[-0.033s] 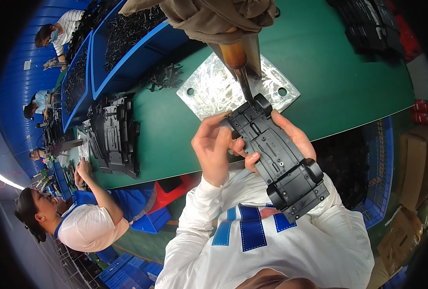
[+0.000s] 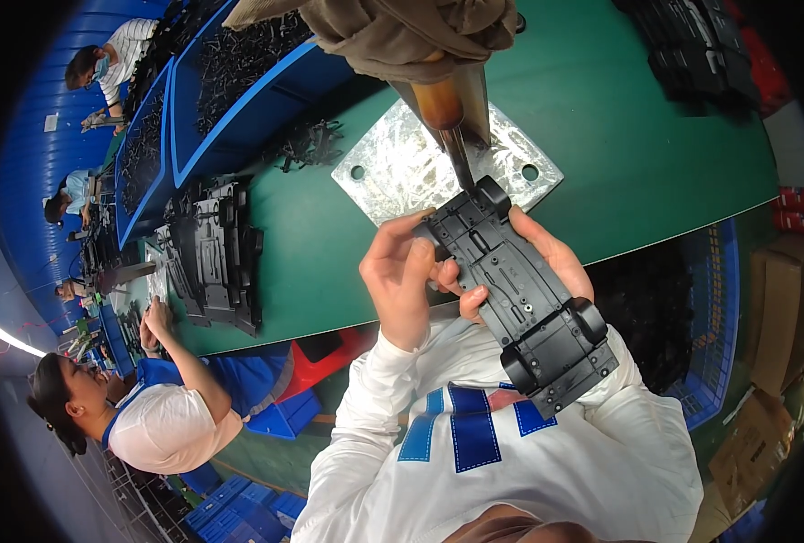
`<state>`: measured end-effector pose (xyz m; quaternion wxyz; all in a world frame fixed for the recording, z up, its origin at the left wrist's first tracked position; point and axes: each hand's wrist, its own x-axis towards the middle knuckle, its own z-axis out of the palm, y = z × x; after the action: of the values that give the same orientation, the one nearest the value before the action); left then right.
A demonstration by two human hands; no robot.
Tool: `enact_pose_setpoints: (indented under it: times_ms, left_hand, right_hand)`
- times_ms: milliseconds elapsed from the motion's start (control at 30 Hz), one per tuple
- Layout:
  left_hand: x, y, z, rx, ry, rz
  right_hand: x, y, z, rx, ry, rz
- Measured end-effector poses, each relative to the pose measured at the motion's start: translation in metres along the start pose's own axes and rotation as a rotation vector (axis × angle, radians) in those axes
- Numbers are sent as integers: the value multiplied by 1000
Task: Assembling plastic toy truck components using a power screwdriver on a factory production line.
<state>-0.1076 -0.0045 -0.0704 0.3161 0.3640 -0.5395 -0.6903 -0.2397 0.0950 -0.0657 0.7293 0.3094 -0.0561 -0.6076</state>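
I have one chassis (image 2: 488,258), three wheels (image 2: 588,319) showing. My left grip (image 2: 402,276) is closed on its left edge; my right grip (image 2: 551,258) wraps its right side. Beyond the chassis, one plate (image 2: 375,167) with two visible holes lies on the desk (image 2: 637,199).

The left hand (image 2: 400,285) and right hand (image 2: 556,261) hold a black wheeled chassis (image 2: 511,288), its far end beside a metal tool tip (image 2: 459,163); a silver plate (image 2: 511,149) lies on the green counter (image 2: 316,262) beyond.
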Motion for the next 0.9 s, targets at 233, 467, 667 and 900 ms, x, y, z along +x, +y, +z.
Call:
enact_pose_setpoints:
  times_ms: [233,467,667,900]
  left_hand:
    - [-1,0,-3,-4,-11,-30]
    - [0,-1,-1,-10,2,-4]
    - [-1,-1,-3,6,-2,-13]
    - [2,0,1,-4,-15,9]
  right_hand:
    - [0,3,1,-25,-3,-38]
    - [0,3,1,-23,2,-56]
    - [0,3,1,-35,-10,-44]
    - [-3,4,11,-103,36,-75]
